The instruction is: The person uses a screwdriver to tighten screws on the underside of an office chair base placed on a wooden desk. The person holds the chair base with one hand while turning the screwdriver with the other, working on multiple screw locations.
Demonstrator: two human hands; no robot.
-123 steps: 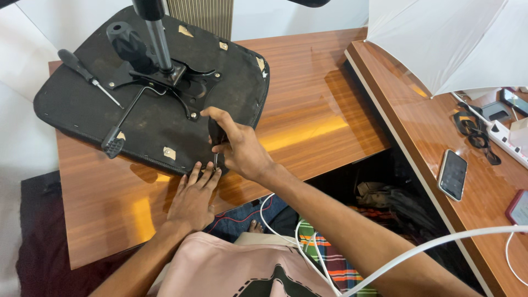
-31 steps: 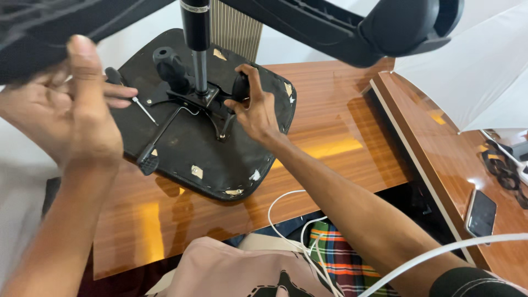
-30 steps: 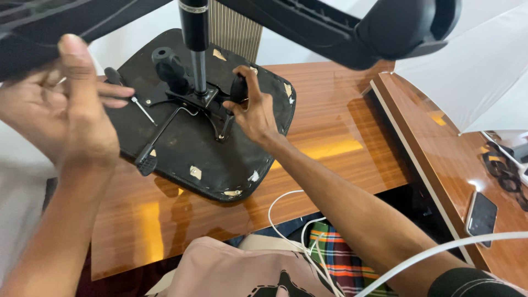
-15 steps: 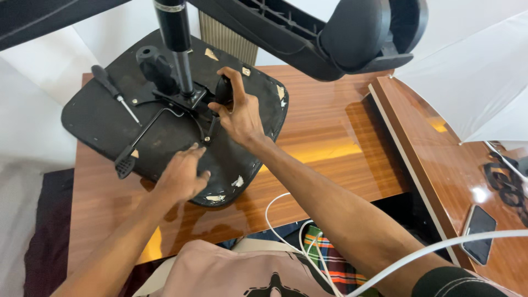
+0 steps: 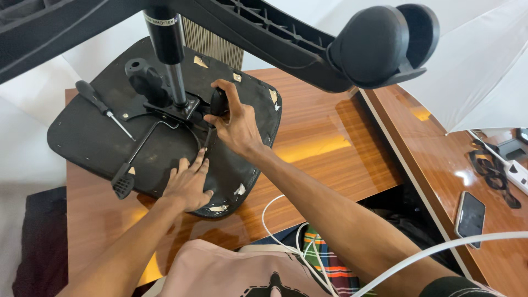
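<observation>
Upturned black chair seat (image 5: 99, 146) lying on a wooden table (image 5: 330, 137), metal post (image 5: 175, 82) rising from its middle, top cut off by the frame. Left hand (image 5: 187, 184) pressed flat on the seat's near edge, fingers spread, holding nothing. Right hand (image 5: 234, 124) closed around a black screwdriver handle (image 5: 219, 102), tip hidden behind the fingers. Second screwdriver (image 5: 102, 107) resting loose on the seat. Chair base with wheel (image 5: 385, 44) overhead, mostly out of view.

Bare forearms, black sleeve edge (image 5: 456, 286) — pale pink shirt (image 5: 231, 272), dark print.
</observation>
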